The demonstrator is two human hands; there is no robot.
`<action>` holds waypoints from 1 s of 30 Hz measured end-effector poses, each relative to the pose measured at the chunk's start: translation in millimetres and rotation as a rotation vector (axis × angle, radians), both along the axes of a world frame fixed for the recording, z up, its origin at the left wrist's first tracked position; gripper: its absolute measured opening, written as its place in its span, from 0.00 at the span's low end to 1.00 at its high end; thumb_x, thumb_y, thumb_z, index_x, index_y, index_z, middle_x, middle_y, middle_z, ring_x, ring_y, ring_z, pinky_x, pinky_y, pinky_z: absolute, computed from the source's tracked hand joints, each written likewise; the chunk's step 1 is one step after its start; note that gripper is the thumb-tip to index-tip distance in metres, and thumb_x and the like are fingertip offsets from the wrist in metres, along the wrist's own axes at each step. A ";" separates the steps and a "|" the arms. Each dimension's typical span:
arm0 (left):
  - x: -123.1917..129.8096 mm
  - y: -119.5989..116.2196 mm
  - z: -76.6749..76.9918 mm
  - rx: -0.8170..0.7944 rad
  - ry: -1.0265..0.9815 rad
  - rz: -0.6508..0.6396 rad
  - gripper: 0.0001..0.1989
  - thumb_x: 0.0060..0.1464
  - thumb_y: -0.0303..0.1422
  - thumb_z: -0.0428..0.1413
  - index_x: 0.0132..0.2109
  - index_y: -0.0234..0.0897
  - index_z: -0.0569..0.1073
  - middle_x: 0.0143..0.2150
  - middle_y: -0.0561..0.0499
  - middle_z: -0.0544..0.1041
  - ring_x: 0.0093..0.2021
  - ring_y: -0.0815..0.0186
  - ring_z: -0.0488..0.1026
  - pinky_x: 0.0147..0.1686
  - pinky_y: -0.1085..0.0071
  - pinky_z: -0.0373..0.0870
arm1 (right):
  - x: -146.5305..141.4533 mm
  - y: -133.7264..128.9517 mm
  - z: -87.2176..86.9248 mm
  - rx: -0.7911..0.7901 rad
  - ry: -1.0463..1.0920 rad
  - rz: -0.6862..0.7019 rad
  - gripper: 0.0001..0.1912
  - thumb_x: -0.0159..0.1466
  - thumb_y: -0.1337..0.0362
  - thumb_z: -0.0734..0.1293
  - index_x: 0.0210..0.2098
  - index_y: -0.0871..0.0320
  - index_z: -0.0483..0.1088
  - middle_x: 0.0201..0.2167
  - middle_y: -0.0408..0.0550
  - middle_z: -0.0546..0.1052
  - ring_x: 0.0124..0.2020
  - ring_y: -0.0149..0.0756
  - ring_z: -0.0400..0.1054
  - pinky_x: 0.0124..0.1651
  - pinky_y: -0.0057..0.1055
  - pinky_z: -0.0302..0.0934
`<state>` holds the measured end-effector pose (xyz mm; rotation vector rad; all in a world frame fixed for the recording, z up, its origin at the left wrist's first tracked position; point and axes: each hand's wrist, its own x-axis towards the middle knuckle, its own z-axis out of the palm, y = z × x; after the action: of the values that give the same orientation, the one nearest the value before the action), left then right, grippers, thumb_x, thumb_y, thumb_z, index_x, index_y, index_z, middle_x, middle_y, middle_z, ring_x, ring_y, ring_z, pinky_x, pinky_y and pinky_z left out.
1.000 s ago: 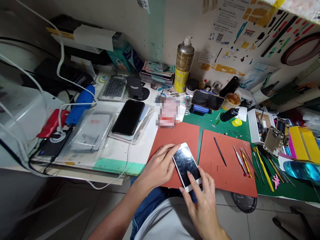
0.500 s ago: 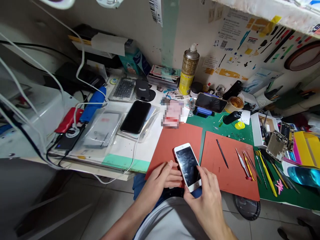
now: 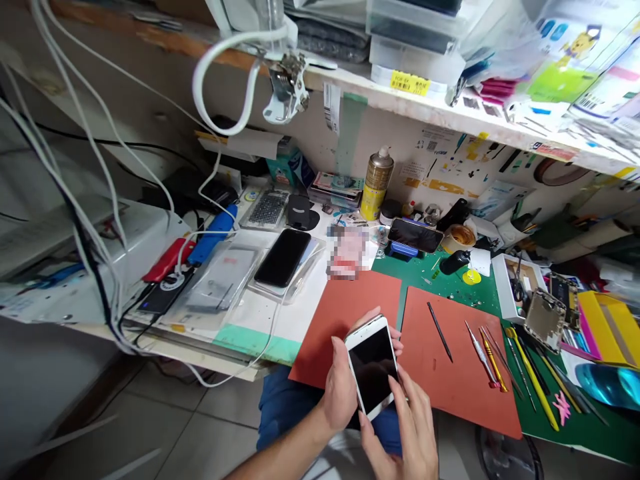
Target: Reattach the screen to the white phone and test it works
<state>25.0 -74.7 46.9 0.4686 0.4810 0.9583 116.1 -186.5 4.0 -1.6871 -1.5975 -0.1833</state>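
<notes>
A white smartphone (image 3: 373,363) with a dark screen is held tilted over the front edge of the red-brown mat (image 3: 345,320). My left hand (image 3: 343,387) is wrapped round it from behind, its thumb along the left side and its fingertips showing past the right edge. At the lower end, my right hand (image 3: 407,420) grips the phone too, with the thumb near the bottom left corner and the fingers at the lower right edge and screen. The phone's back is hidden. A second red-brown mat (image 3: 425,373) lies to the right, with a black pen-shaped tool (image 3: 440,332) on it.
Screwdrivers (image 3: 483,357) and a yellow-handled tool (image 3: 533,380) lie at the right. Left of the mats are a black phone (image 3: 283,257) and plastic-bagged items (image 3: 215,277). A spray can (image 3: 376,183) stands at the back. A loaded shelf (image 3: 350,80) overhangs the bench; white cables (image 3: 107,200) hang left.
My left hand has gone from beside the phone to holding it from behind. My right hand has slid lower on it. The view has tilted up, showing more of the shelf.
</notes>
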 end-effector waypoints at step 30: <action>-16.1 -9.6 -12.8 0.325 0.268 -0.073 0.48 0.58 0.69 0.39 0.65 0.40 0.74 0.61 0.37 0.76 0.63 0.46 0.70 0.64 0.54 0.68 | 28.4 -31.3 12.3 -0.074 -0.051 0.042 0.33 0.65 0.62 0.71 0.69 0.47 0.67 0.63 0.59 0.71 0.56 0.59 0.73 0.46 0.51 0.77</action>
<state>8.9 -84.3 34.1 0.9108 0.5468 0.9102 144.5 -217.8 16.3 -1.7152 -1.6950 -0.1485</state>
